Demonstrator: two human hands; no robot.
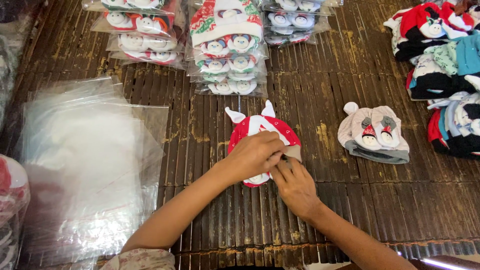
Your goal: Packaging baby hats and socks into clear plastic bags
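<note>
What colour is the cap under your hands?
Red with small white dots and white ears: the cap, seen in the head view, lies under both hands.

Dark slatted bamboo mat (320, 100) as the carrying surface, worn and streaked with yellowish patches. At left, a loose stack of clear plastic bags (90, 165). Far and centre-left, rows of bagged baby caps (227, 55) overlapping one another. Near centre, a red cap with white ears (260, 127) flat on the slats. Just right of it, apart, a pale pink and grey cap (372, 134). Far right, a heap of unbagged caps (442, 70) in red, black, teal and white.
</note>
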